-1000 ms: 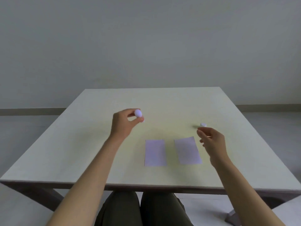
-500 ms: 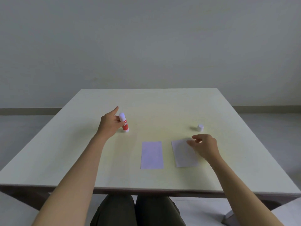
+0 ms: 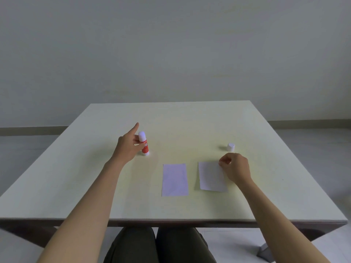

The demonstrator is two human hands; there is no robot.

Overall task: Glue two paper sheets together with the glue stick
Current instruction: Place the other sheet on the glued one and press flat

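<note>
The right hand's fingers point(image 3: 221, 162) pinched the far right corner of the right-hand pale rectangular paper sheet point(image 3: 210, 176), which lay flat on the cream bench point(image 3: 190, 124). The left hand point(image 3: 127, 147) loosely curled around the upright red-and-white glue stick point(image 3: 144, 143), forefinger pointing away, thumb against the barrel. A second pale paper sheet point(image 3: 175, 179) lay just left of the first. The small white cap point(image 3: 230, 146) stood farther right. Judging from this, gluing seemed done; next, lift the pinched sheet onto its neighbour, edges aligned.
</note>
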